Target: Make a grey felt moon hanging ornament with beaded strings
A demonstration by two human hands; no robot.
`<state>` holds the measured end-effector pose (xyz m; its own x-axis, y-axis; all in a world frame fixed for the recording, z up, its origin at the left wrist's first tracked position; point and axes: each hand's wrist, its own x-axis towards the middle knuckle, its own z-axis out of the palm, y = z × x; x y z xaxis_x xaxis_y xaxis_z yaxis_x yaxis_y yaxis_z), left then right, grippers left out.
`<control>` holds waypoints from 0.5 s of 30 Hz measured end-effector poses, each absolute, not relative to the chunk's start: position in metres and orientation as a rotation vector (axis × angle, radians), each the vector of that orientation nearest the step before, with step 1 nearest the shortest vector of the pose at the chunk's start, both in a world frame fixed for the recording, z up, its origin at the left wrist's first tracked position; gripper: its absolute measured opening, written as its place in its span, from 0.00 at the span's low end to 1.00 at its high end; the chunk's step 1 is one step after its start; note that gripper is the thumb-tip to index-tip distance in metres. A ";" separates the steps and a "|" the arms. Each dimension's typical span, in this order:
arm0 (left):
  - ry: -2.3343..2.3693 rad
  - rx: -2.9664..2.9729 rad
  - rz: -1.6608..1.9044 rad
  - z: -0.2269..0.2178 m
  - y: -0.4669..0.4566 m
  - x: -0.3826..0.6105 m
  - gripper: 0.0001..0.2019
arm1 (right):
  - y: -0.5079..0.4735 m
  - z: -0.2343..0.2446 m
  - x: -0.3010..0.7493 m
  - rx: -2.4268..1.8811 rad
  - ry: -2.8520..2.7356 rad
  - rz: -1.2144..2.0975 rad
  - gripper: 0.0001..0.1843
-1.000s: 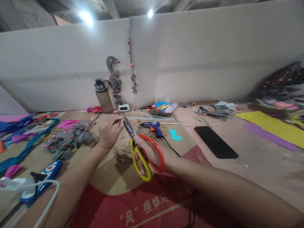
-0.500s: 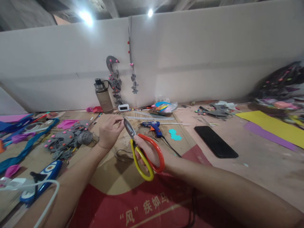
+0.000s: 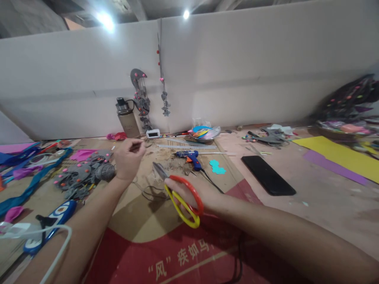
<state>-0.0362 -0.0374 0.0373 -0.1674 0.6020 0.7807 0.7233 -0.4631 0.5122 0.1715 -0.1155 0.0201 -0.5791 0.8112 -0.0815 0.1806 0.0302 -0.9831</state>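
Note:
My right hand [image 3: 181, 189] grips scissors [image 3: 196, 193] with one red and one yellow handle, the blades pointing forward and left above the cardboard [image 3: 142, 221]. Ahead and to the left, my left hand [image 3: 128, 159] is raised with thumb and forefinger pinched together. Whatever it may hold is too small to make out. A gap separates the blade tips from the left fingers. Beside the left wrist lie a ball of grey yarn [image 3: 106, 172] and grey felt pieces [image 3: 75, 175] dotted with pink balls. A thin loop of cord [image 3: 152, 194] rests behind the scissors.
A blue glue gun [image 3: 194, 159] lies beyond the scissors, near turquoise cutouts [image 3: 217, 167]. To the right are a black phone [image 3: 268, 175] and yellow sheet [image 3: 340, 156]. A bottle [image 3: 128, 120] stands by the wall. At left, a white cable [image 3: 66, 238] crosses near my forearm.
The scissors have drawn back from the left fingers, their tips dropping lower. My left hand has shifted left and slightly up, so the hands are farther apart.

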 end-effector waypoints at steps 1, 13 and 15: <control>-1.626 -1.941 -1.866 0.044 -0.036 -0.037 0.07 | -0.117 0.019 0.173 -1.043 -1.974 1.472 0.19; -1.864 -2.421 -2.773 0.072 -0.051 0.008 0.10 | -0.117 0.041 0.176 -0.855 -2.289 0.574 0.10; -1.838 -2.442 -2.805 0.071 -0.054 0.016 0.10 | -0.103 0.056 0.179 -0.835 -2.001 0.574 0.11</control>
<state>0.0158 -0.0543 0.0709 -0.0026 0.9716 0.2366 -0.1711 -0.2336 0.9572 0.1786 -0.1027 0.0560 -0.3980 0.7391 0.5435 0.3387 0.6690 -0.6616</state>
